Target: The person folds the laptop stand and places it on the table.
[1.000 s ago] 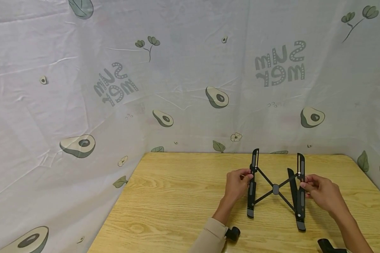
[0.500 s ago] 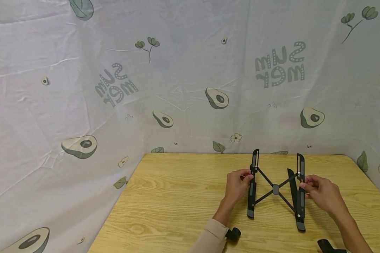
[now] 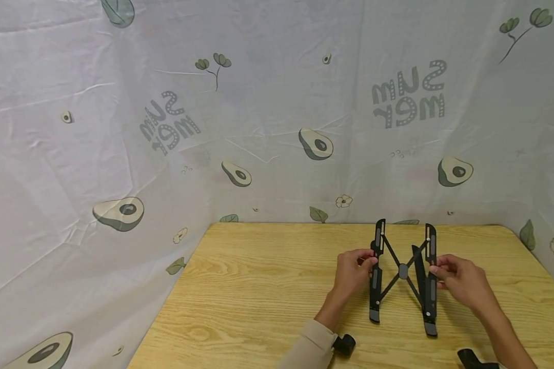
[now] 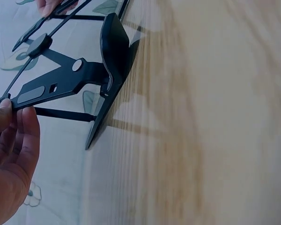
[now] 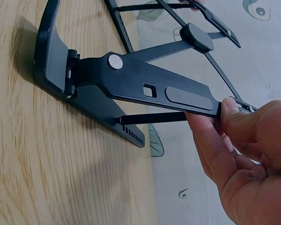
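A black folding laptop stand [image 3: 403, 271] rests on the wooden table, its two long side arms joined by an X of thin bars with a round hub. My left hand [image 3: 352, 271] pinches the left arm between thumb and fingers, around its middle. On the opposite side, my right hand [image 3: 463, 282] pinches the right arm the same way. In the right wrist view the stand's upturned front lip [image 5: 54, 51] and slotted base bar stand on the wood. The left wrist view shows the matching lip [image 4: 114, 49] on the other arm.
The pale wooden table [image 3: 249, 297] extends to the left of the stand. A white cloth [image 3: 268, 113] printed with avocados and leaves hangs behind the table and along its sides. Black wrist devices [image 3: 344, 345] sit at both forearms.
Over the last half second the stand's two side arms have come closer together, and its X has narrowed. My left hand moved right and my right hand moved slightly left, both still gripping.
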### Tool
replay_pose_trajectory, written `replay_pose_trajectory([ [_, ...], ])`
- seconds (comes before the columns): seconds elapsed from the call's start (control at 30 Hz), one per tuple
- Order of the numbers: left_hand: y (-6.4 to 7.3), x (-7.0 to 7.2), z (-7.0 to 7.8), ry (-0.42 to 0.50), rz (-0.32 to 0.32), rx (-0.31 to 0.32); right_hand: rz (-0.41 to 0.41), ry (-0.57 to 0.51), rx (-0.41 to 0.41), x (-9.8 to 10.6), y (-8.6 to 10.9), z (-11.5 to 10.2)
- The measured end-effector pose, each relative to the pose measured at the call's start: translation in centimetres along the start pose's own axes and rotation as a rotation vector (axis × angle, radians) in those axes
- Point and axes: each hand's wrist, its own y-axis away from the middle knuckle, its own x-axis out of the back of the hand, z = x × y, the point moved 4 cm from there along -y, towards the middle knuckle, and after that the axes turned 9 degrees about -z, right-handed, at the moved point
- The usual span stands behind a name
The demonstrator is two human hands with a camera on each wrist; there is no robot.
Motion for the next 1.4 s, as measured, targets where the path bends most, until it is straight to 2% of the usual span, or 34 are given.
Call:
replay_pose_trajectory([
  [0.27, 0.1, -0.5, 0.2, 0.005, 0.008, 0.039, -0.003, 0.01, 0.0, -0.2, -0.1, -0.3],
  [1.1, -0.1, -0.9, 0.4, -0.047, -0.006, -0.039, -0.001, -0.02, -0.039, -0.8, -0.1, -0.6],
  [1.4, -0.1, -1.4, 0.4, -0.051, -0.001, -0.037, 0.002, -0.013, -0.03, -1.1, -0.2, -0.5],
])
